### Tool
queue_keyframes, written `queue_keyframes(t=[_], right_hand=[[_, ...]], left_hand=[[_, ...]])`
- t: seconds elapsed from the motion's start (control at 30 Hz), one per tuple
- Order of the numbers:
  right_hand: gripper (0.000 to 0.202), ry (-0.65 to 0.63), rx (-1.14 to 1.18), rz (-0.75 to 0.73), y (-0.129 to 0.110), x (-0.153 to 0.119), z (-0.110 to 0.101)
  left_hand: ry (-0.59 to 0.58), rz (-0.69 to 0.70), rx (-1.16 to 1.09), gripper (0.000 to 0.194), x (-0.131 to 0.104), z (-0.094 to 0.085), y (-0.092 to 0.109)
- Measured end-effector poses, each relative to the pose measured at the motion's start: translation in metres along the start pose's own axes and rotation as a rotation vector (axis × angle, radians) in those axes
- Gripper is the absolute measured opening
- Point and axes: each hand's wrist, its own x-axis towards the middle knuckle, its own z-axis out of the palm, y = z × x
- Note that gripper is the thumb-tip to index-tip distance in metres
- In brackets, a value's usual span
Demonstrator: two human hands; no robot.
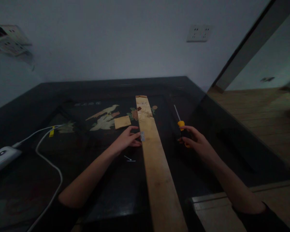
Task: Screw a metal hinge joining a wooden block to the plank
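A long wooden board (pixel 157 161) runs away from me across the dark table. On its left edge sits a small metal hinge (pixel 142 136). My left hand (pixel 126 138) reaches in from the left with its fingertips against the hinge and the board's side, holding the hinge there. To the right of the board, my right hand (pixel 193 138) is closed around the handle of a yellow-and-black screwdriver (pixel 181 124), whose shaft points away from me, apart from the board. Two thin screws or nails (pixel 130 160) lie on the table left of the board.
A small square wooden piece (pixel 122 122) lies beyond my left hand. A white power strip or adapter (pixel 4 158) with white cables (pixel 58 167) and a yellow tag (pixel 52 131) is at left. The table (pixel 106 183) bears a bird-and-flower picture and meets a wall with sockets (pixel 199 33).
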Motion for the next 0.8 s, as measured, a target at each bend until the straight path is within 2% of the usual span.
queue_keyframes(t=[0.07, 0.13, 0.2, 0.33, 0.43, 0.8], right_hand=[[0.036, 0.066, -0.209, -0.099, 0.005, 0.004, 0.003], [0.031, 0.100, -0.291, -0.151, 0.009, 0.006, 0.006], [0.030, 0.118, -0.375, -0.185, 0.014, 0.006, 0.010], [0.034, 0.139, -0.524, -0.215, 0.022, 0.004, 0.016], [0.035, 0.134, -0.615, -0.231, 0.025, 0.004, 0.019], [0.036, 0.091, -0.760, -0.234, 0.025, 0.005, 0.021]], left_hand=[[0.003, 0.013, 0.006, 0.032, -0.001, -0.003, -0.001], [0.018, 0.057, 0.035, 0.029, -0.001, -0.008, -0.003], [0.042, 0.158, 0.101, 0.025, 0.002, -0.014, -0.008], [0.149, 0.448, 0.309, 0.019, 0.007, -0.024, -0.019], [0.188, 0.568, 0.396, 0.019, 0.009, -0.023, -0.025], [0.136, 0.594, 0.519, 0.018, 0.020, -0.019, -0.034]])
